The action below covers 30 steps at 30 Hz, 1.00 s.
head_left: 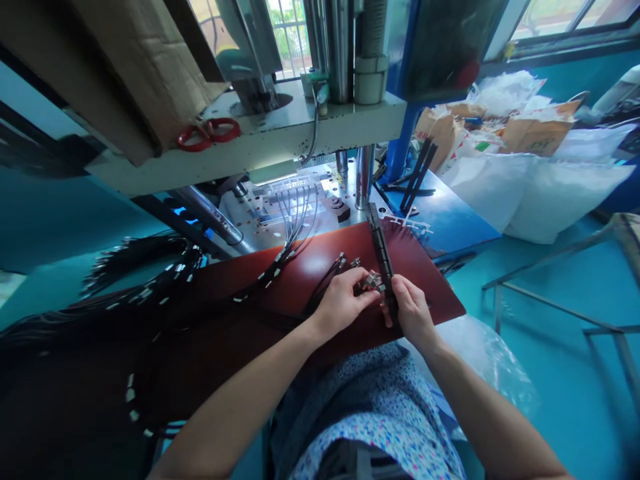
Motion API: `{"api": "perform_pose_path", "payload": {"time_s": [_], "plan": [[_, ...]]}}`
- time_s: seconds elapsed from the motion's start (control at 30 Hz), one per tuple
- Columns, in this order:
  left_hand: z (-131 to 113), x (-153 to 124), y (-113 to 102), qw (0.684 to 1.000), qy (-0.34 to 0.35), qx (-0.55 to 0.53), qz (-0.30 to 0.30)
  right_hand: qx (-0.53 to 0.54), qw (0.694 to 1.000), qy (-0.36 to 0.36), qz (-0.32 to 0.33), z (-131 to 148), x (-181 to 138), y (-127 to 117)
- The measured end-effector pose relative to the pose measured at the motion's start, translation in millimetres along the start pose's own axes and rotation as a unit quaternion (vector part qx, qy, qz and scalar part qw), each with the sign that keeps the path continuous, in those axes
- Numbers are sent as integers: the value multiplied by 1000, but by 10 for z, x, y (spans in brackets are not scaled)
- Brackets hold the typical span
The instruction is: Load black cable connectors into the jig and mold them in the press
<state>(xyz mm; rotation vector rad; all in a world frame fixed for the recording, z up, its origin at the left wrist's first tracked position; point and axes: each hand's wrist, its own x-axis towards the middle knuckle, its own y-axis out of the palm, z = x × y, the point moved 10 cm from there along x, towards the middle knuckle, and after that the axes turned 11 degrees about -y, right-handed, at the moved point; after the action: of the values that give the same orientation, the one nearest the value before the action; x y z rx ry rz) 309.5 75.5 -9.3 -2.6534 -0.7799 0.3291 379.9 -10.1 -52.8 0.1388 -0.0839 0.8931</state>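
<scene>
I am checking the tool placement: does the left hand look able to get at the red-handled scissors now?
Probably not immediately: the left hand is holding metal connectors, and the red-handled scissors lie farther off, at the press plate. Their grips look uncovered, so a stretch once free might suffice.

Head view, forward and downward, close above worktop

You faced a bright barred window; on your right, another window was above a blue-green wall, and a metal frame stood on the blue-green floor.
</scene>
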Motion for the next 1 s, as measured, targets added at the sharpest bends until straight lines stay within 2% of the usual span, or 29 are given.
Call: {"api": "perform_pose_path", "payload": {"time_s": [0.1,0.2,0.3,0.4,0.5,0.6,0.8,0.93,1.0], "plan": [[-157,-103,-3,993,76,84,-26,1,1000,-6,-1,11,2,3],[-186,-129,25,986,97,130,-26,2,1000,-5,-2,13,0,4],[-84,-56,11,992,48,111,-18,1,1000,-5,-4,11,-4,-2],[74,34,54,999,-33,15,38,7,1000,-4,0,7,-5,6],[223,67,159,984,-123,-82,104,4,1000,-6,4,13,-5,19],[317,48,225,964,-191,-131,130,-15,1000,-9,6,14,-4,35],[278,28,161,966,-186,-149,103,-99,995,-24,15,12,2,64],[227,66,80,968,-147,-180,98,-64,997,-25,20,13,-2,72],[222,104,11,968,-135,-197,77,-30,999,-18,11,2,-7,55]]}}
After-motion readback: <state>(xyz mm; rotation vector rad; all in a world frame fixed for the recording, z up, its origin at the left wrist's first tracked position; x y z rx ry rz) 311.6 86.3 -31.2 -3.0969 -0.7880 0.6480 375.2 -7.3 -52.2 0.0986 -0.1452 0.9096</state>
